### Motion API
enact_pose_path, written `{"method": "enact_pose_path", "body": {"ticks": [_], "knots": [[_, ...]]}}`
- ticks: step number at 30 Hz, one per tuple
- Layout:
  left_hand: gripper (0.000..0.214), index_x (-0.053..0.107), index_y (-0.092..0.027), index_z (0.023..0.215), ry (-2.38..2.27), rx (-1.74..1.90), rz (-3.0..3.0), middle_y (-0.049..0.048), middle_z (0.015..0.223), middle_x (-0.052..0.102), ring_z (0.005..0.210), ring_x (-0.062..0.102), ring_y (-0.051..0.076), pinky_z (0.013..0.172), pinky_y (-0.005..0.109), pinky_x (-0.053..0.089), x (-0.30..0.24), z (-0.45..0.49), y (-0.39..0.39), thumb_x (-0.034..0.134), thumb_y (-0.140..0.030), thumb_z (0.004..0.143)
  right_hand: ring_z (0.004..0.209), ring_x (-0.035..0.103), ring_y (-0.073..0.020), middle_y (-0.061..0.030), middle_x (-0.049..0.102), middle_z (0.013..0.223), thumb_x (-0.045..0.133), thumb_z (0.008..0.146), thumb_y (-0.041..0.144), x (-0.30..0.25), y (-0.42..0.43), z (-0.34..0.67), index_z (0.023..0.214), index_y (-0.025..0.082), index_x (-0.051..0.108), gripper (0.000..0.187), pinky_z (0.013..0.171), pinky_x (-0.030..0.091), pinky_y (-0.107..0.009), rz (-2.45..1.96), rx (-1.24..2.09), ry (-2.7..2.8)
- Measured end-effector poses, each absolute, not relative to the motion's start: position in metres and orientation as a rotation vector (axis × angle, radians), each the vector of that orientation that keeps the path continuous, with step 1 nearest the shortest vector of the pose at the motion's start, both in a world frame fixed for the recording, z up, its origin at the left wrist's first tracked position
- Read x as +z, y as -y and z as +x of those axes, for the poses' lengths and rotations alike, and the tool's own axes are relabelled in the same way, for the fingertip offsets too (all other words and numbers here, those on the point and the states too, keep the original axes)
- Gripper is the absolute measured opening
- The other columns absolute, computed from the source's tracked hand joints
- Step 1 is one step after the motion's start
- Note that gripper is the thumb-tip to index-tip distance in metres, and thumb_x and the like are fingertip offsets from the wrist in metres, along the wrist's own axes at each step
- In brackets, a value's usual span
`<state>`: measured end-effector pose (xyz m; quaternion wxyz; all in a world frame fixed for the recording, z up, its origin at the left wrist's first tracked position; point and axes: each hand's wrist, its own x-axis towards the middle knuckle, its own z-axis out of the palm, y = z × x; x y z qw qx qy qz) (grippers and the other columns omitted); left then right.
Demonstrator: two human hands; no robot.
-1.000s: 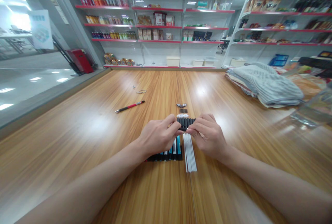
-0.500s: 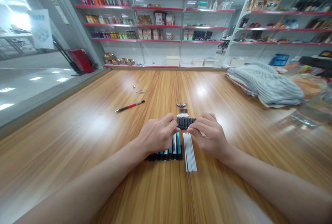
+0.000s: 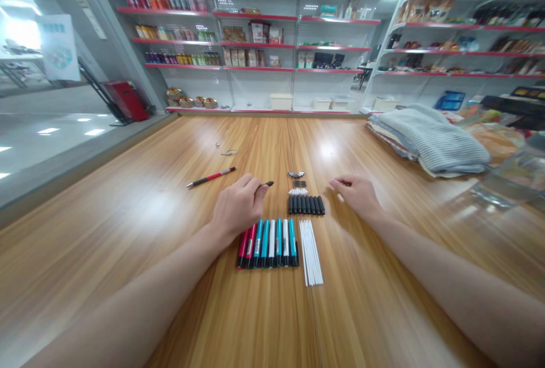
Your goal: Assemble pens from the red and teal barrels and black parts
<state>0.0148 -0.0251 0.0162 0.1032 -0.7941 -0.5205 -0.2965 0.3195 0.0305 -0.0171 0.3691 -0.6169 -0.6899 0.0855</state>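
Currently, a small black piece [image 3: 268, 184] is being pinched between the thumb and forefinger of the left hand [image 3: 237, 203], its end poking out toward the right hand [image 3: 357, 193]. The right hand is being held loosely curled, well apart from the left — whether anything is being gripped by its bent fingers cannot be told. Between the hands and slightly nearer, a row of black grips [image 3: 306, 205] is lying on the tabletop [image 3: 264, 322]. Beyond that row, small white parts [image 3: 298, 191], small dark pieces [image 3: 300, 184] and shiny tips [image 3: 296, 174] are being displayed in separate clusters. Nearer than the left hand, red, blue and white pen barrels [image 3: 272, 243] are lying side by side, the leftmost ones being partly hidden by that hand — and just right of them, thin white rods [image 3: 311, 253] are being seen. Left of the left hand, a red-and-black pen [image 3: 212, 178] is resting. Beyond the right hand, folded cloths [image 3: 430, 135] are being stacked to the right.
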Motion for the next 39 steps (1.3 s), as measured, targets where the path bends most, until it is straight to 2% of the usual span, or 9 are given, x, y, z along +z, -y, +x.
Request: {"method": "enact_pose_path", "body": {"ticks": [7, 11, 16, 24, 34, 39], "knots": [[0.029, 0.056, -0.018, 0.077, 1.622, -0.916, -2.35, 0.0051, 0.081, 0.058, 0.075, 0.057, 0.017, 0.06, 0.027, 0.037, 0.009, 0.017, 0.02, 0.039, -0.033, 0.095, 0.082, 0.065, -0.0198, -0.0065, 0.074, 0.089, 0.057, 0.084, 0.035, -0.018, -0.109, 0.305, 0.089, 0.022, 0.077, 0.025, 0.069, 0.043, -0.027, -1.675, -0.007, 1.937], [0.03, 0.055, -0.018, 0.077, 1.628, -0.928, -2.366, 0.0048, 0.081, 0.058, 0.074, 0.057, 0.016, 0.06, 0.027, 0.038, 0.009, 0.013, 0.021, 0.038, -0.033, 0.096, 0.081, 0.062, -0.0182, -0.0073, 0.072, 0.085, 0.056, 0.085, 0.032, -0.017, -0.133, 0.289, 0.089, 0.02, 0.077, 0.025, 0.073, 0.042, -0.026, -1.576, -0.018, 2.016], [0.03, 0.056, -0.018, 0.077, 1.632, -0.95, -2.381, 0.0052, 0.082, 0.058, 0.075, 0.057, 0.016, 0.061, 0.027, 0.039, 0.009, 0.011, 0.019, 0.038, -0.032, 0.096, 0.078, 0.061, -0.0155, -0.0041, 0.069, 0.087, 0.059, 0.084, 0.027, -0.017, -0.131, 0.294, 0.095, 0.022, 0.076, 0.021, 0.074, 0.044, -0.026, -1.432, 0.009, 2.116], [0.03, 0.052, -0.018, 0.072, 1.619, -0.941, -2.353, 0.0044, 0.078, 0.057, 0.069, 0.054, 0.015, 0.06, 0.027, 0.037, 0.009, 0.011, 0.019, 0.04, -0.033, 0.094, 0.082, 0.062, -0.0144, -0.0038, 0.07, 0.091, 0.056, 0.084, 0.015, -0.019, -0.127, 0.288, 0.091, 0.02, 0.075, 0.021, 0.079, 0.046, -0.026, -1.192, 0.074, 2.187], [0.029, 0.053, -0.018, 0.073, 1.599, -0.923, -2.352, 0.0044, 0.08, 0.055, 0.07, 0.054, 0.015, 0.06, 0.027, 0.038, 0.01, 0.013, 0.02, 0.042, -0.034, 0.094, 0.083, 0.063, -0.0143, -0.0015, 0.073, 0.088, 0.054, 0.082, 0.011, -0.019, -0.127, 0.277, 0.088, 0.021, 0.074, 0.024, 0.079, 0.045, -0.025, -1.09, 0.115, 2.226], [0.028, 0.055, -0.018, 0.074, 1.596, -0.931, -2.338, 0.0045, 0.081, 0.056, 0.07, 0.054, 0.015, 0.058, 0.026, 0.038, 0.009, 0.013, 0.02, 0.043, -0.034, 0.093, 0.087, 0.062, -0.0159, -0.0033, 0.072, 0.092, 0.054, 0.082, 0.011, -0.022, -0.13, 0.274, 0.094, 0.02, 0.075, 0.025, 0.083, 0.045, -0.028, -1.066, 0.094, 2.226]]}}
